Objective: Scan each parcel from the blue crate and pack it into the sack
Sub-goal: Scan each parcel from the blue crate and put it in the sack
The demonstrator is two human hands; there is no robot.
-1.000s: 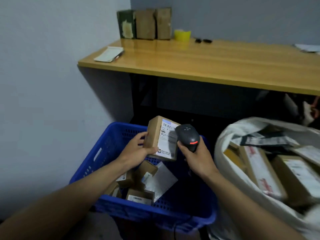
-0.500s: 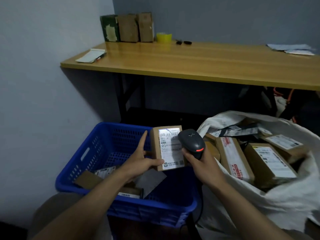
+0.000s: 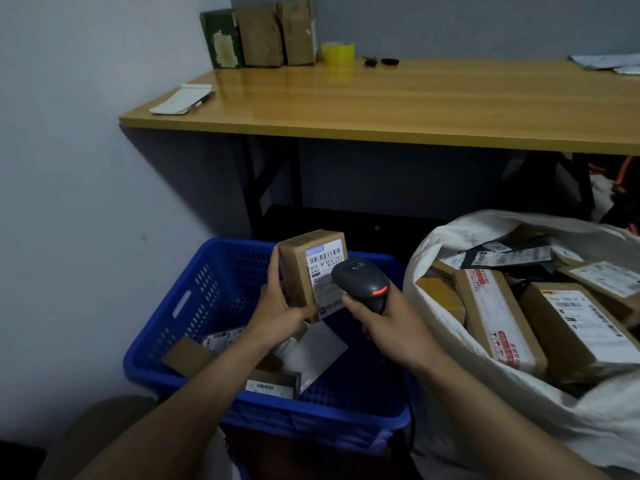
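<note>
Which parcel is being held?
The small brown cardboard box with a white label, alone gripped upright by the left hand above the blue plastic crate.

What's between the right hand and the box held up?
A barcode scanner, gripped by the right hand, its head in front of the parcel; seen in the head view.

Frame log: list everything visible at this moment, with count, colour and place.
cardboard parcel with white label: one, brown, held over the crate
handheld barcode scanner: one, black, before the label
plastic crate: one, blue, floor, left; a few loose parcels inside
woven sack: one, white, right; several brown boxes and dark mailers inside
wooden table: one, tan, behind
upright boxes: three, one green, two brown, table's back corner
tape roll: one, yellow, beside them
notepad: one, white, table's left edge
left hand: grips the parcel
right hand: grips the scanner
</note>
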